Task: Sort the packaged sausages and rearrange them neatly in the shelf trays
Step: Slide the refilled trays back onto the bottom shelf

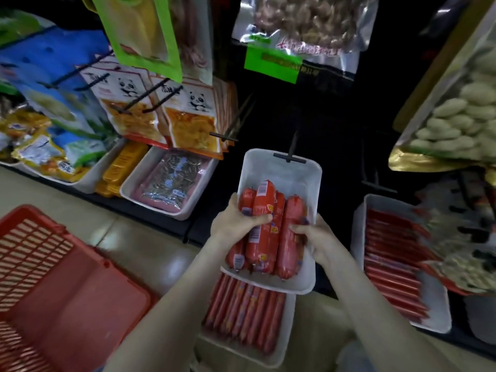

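Several thick red sausages (pixel 268 226) lie side by side in a white tray (pixel 284 167) at the centre. My left hand (pixel 236 221) grips the left ones, thumb across the tall middle sausage. My right hand (pixel 314 237) holds the rightmost sausage from the tray's right side, fingertips on its wrapper. Below this tray sits another white tray (pixel 281 345) filled with several thin red sausages (pixel 244 312). A third white tray (pixel 440 326) at the right holds flat red sausage packs (pixel 391 264).
A red plastic basket (pixel 53 285) stands on the floor at the lower left. White trays with a seed packet (pixel 171 181) and orange packs (pixel 123 165) sit on the shelf to the left. Snack bags hang from black pegs (pixel 290 154) above, one right over the centre tray.
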`<state>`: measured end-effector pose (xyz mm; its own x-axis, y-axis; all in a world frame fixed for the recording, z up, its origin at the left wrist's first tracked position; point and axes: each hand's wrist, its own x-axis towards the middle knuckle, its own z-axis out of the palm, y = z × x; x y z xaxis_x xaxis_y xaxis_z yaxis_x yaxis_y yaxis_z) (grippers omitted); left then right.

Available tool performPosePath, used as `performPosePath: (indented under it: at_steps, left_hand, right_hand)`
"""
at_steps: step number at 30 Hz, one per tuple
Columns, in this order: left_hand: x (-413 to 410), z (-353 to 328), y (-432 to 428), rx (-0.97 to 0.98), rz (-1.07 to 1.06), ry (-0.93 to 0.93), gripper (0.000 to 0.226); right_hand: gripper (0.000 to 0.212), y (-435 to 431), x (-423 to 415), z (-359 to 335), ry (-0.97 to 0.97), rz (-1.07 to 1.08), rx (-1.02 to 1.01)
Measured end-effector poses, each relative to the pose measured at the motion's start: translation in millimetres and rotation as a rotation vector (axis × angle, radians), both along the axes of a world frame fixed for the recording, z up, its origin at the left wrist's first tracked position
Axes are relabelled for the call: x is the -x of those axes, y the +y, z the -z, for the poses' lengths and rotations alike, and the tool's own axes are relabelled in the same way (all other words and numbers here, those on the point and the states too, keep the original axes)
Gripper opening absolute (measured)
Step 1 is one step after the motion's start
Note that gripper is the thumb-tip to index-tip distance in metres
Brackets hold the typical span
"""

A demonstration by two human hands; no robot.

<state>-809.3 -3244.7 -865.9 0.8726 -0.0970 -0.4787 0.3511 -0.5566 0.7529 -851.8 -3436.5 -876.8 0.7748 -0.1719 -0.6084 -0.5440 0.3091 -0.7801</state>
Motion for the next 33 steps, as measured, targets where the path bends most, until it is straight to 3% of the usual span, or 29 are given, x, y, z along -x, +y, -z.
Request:
performPosePath:
  at_steps: [12, 18, 21, 23, 26, 28, 30, 33]
  left_hand:
    - [-75.7, 58.2, -2.2, 0.033, -0.012, 0.055, 0.081]
    - [-78.8, 93.2, 22.8, 0.003, -0.053, 0.118, 0.094]
    - [-71.4, 97.2, 25.0, -0.026, -0.005, 0.093, 0.104]
    - [-51.3, 99.1, 21.3, -0.176, 0.004, -0.071, 0.115]
    - [-1.2, 113.8, 26.9, -0.427, 0.269, -0.53, 0.117]
    - [19.7, 126.9, 42.7, -0.495, 0.538, -0.667, 0.119]
    - [24.0, 133.4, 53.9, -0.593, 0.669, -0.67, 0.118]
    - [10.2, 132.5, 58.1, -0.768, 0.747, -0.524, 0.11]
  right_hand:
    - [0.055, -6.4, -70.0, 60.3, -0.02, -0.008, 0.001]
    - [0.059, 12.6, -69.4, 111.5, 0.004, -0.052, -0.044]
    - [0.064, 14.5, -55.9, 117.9, -0.087, -0.07, -0.021]
    - [0.076, 13.6, -40.6, 111.3, -0.148, -0.146, 0.094]
    - [0.115, 21.3, -8.1, 105.1, -0.136, -0.281, 0.24]
    - [0.124, 34.2, 12.4, 108.0, -0.121, -0.281, 0.219]
    - [0.122, 42.4, 21.5, 112.2, -0.151, -0.28, 0.291]
    - [0.098, 47.0, 14.3, 118.7, -0.191, -0.292, 0.355]
